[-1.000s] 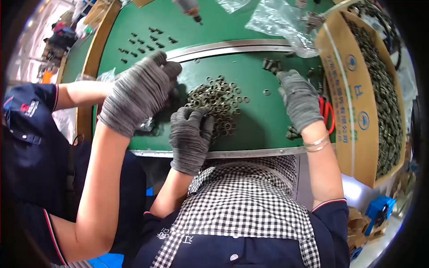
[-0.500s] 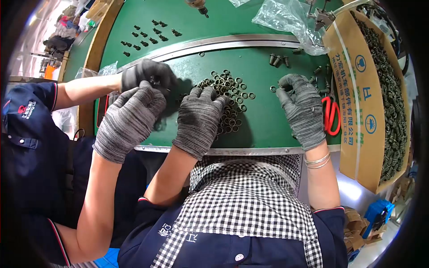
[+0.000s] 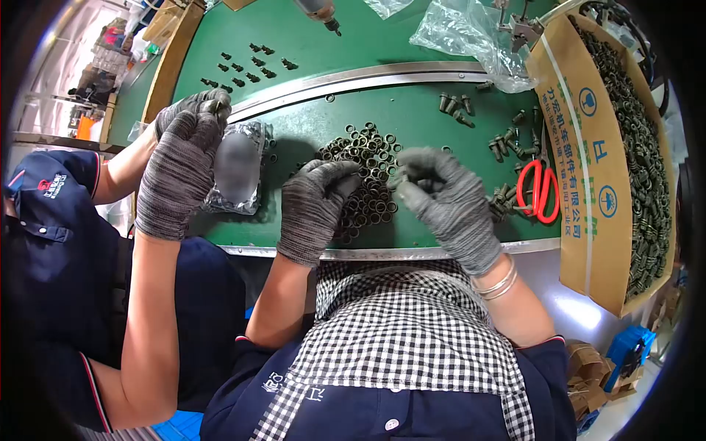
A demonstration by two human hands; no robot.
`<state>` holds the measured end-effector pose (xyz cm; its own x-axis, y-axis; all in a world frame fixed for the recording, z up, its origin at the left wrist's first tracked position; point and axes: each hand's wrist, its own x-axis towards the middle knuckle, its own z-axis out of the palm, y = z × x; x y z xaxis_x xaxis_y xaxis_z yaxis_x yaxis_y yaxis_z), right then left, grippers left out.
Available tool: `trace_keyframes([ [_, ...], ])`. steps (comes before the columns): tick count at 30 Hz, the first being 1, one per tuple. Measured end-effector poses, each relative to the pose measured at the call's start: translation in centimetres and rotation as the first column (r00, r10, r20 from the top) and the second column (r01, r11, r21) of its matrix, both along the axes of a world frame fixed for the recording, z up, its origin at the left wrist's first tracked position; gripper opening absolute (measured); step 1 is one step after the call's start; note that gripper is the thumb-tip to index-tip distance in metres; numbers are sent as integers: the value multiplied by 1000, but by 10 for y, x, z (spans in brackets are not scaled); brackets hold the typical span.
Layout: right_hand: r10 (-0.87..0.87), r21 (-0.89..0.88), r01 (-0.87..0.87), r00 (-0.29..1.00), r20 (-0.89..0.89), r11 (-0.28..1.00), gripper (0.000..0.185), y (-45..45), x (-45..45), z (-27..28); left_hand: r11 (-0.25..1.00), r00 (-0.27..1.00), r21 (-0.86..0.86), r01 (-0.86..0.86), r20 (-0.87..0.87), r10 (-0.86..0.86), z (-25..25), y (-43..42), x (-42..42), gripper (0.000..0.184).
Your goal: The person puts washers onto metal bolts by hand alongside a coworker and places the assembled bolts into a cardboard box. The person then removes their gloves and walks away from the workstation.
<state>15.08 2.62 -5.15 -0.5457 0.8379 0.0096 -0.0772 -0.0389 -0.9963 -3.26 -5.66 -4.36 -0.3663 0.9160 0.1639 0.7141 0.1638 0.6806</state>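
My left hand (image 3: pixel 315 209), in a grey knit glove, rests at the left side of a pile of metal rings (image 3: pixel 371 158), its thumb and fingertips close together over the rings. What lies between them is too small to tell. My right hand (image 3: pixel 450 206), gloved too, is just right of the pile with its fingers curled and thumb near the index finger. Something small and dark shows at its fingertips, not clear enough to name. Loose bolts (image 3: pixel 456 106) lie behind my right hand, and more bolts (image 3: pixel 504 143) lie to its right.
Red-handled scissors (image 3: pixel 538 192) lie beside a carton (image 3: pixel 581 162) full of metal parts. At left, a co-worker's gloved hands (image 3: pixel 180 158) are near a plastic bag of parts (image 3: pixel 239 165). Bolts in rows (image 3: pixel 254 77) stand behind a metal rail (image 3: pixel 375 73). A tool tip (image 3: pixel 323 15) hangs above.
My right hand has moved left from near the scissors to the rings. My left hand has shifted slightly left and drawn its fingers in. The co-worker's hands have moved left, uncovering the bag.
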Motion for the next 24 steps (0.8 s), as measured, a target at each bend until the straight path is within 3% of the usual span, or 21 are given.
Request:
trace_keyframes([
  [1, 42, -37, -43, 999, -26, 998, 14, -3, -5, -2, 1000, 1000, 26, -17, 20, 16, 0, -2, 1, 18],
  [2, 48, 46, -48, 999, -2, 998, 19, -7, -9, -2, 999, 996, 8, -37, 87, 36, 1, -3, 1, 18],
  [5, 49, -24, -50, 996, -69, 998, 19, -15, -20, -9, 995, 955, -36, -94, 278, 100, 1, -7, -1, 18],
  [7, 50, 13, -50, 999, -11, 999, 17, -14, -23, -11, 991, 910, -55, -121, 393, 133, -1, -9, -3, 19],
  [9, 49, 25, -50, 998, 48, 998, 17, -15, -24, -10, 984, 860, -87, -155, 478, 178, 1, -10, -2, 19],
  [13, 24, 55, -22, 999, -31, 998, 17, -17, -29, -13, 967, 784, -61, -249, 574, 238, 0, -7, 6, 19],
  [15, 18, 45, -16, 999, -32, 999, 17, -19, -33, -19, 973, 800, -12, -230, 567, 196, 4, -6, 12, 18],
  [19, -44, 272, 41, 999, 4, 962, 19, -15, -34, -18, 963, 850, 59, -261, 488, 201, -3, -6, 14, 18],
  [21, -69, 413, 47, 997, 39, 909, 20, -13, -32, -23, 945, 938, 188, -268, 273, 212, -10, -6, 14, 19],
  [22, -57, 361, 45, 998, 24, 931, 19, -14, -32, -22, 933, 962, 251, -259, 159, 224, -12, -6, 13, 19],
  [24, -36, 253, 37, 999, -6, 967, 18, -17, -32, -15, 929, 975, 309, -204, 150, 164, -12, -4, 11, 18],
])
